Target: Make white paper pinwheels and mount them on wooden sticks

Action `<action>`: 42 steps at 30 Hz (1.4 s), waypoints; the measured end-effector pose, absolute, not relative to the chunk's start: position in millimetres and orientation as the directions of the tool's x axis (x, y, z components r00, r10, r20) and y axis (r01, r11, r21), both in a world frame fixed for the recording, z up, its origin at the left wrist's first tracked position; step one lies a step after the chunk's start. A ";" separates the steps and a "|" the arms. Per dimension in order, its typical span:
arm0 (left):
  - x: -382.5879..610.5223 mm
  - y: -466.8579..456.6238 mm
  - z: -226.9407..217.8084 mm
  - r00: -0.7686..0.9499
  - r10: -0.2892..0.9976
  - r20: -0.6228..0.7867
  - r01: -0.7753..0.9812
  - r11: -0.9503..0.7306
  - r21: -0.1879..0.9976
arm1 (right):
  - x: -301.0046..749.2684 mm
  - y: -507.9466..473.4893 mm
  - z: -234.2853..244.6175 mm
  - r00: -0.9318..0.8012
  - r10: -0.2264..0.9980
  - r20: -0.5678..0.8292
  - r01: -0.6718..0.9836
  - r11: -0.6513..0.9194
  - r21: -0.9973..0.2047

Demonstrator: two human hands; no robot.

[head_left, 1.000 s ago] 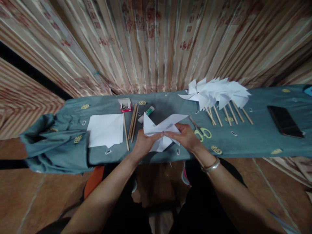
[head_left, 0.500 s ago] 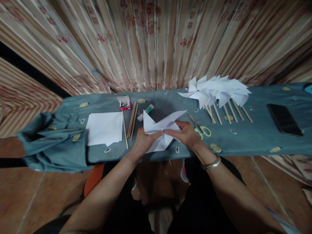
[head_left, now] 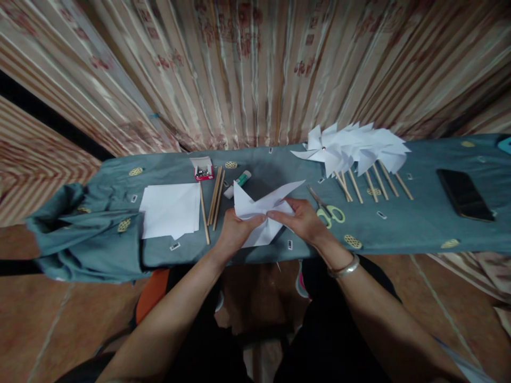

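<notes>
Between both hands is a white paper pinwheel (head_left: 268, 205), its blades folded toward the centre, with no stick visible on it. My left hand (head_left: 238, 229) grips its left side, thumb pressed on the middle. My right hand (head_left: 303, 218) closes on the right side, thumb also at the middle, fingers partly behind the paper. Just behind the pinwheel lies a glue stick (head_left: 242, 178). Green-handled scissors (head_left: 328, 210) rest to the right of my right hand. Several wooden sticks (head_left: 215, 199) lie left of the pinwheel, beside a stack of white paper (head_left: 171, 210).
A small red box (head_left: 204, 171) of metal pins stands open behind the sticks. Several pinwheels on sticks (head_left: 359, 149) lie overlapped at the back right. A black phone (head_left: 465, 194) is farther right on the green tablecloth (head_left: 415, 229). A striped curtain (head_left: 255, 80) hangs behind the table.
Almost nothing differs. Both hands keep their grip on the pinwheel, with the lower blade lying slightly differently under the thumbs; the whole view has shifted very slightly.
</notes>
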State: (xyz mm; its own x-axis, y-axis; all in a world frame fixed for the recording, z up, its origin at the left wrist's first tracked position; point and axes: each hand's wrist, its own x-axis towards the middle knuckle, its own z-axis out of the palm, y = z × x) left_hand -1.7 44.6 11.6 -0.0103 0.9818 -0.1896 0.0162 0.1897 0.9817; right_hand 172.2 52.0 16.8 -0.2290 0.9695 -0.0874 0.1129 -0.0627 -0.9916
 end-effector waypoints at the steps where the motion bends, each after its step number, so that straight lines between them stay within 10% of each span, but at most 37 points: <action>1: -2.0 44.8 10.7 -0.007 0.983 -0.184 0.013 0.185 0.983 | 172.3 52.1 17.2 -0.232 0.969 -0.086 0.113 -0.061 -0.992; 31: -8.4 43.7 11.5 0.111 0.973 -0.204 -0.248 0.225 0.942 | 176.1 60.4 10.1 -0.105 0.994 -0.026 0.210 -0.004 -0.978; 38: -33.7 59.2 8.9 -0.064 0.996 -0.064 -0.103 0.057 0.993 | 177.6 62.4 10.6 -0.058 0.997 -0.041 0.223 -0.027 -0.974; 42: -62.4 79.2 5.6 -0.106 0.980 0.168 0.365 -0.119 0.924 | 176.7 62.2 12.0 -0.061 0.997 -0.047 0.206 -0.034 -0.978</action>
